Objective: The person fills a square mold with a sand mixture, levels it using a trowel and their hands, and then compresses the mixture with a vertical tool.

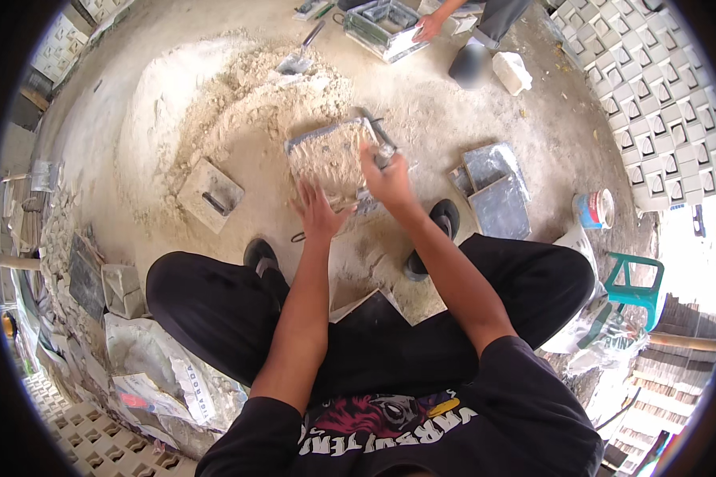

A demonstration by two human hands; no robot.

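Directly ahead of the two hands, a mould filled with pale sandy mix is set on the dusty floor. Its near edge is met by the left hand, whose fingers are spread, nothing being grasped; its right side is flanked by the right hand, curled, though what is held cannot be told through the blur. No clear long axis can be made out. The mould is bordered by a loose heap beyond, a handled plate to the left and dark panels to the right.
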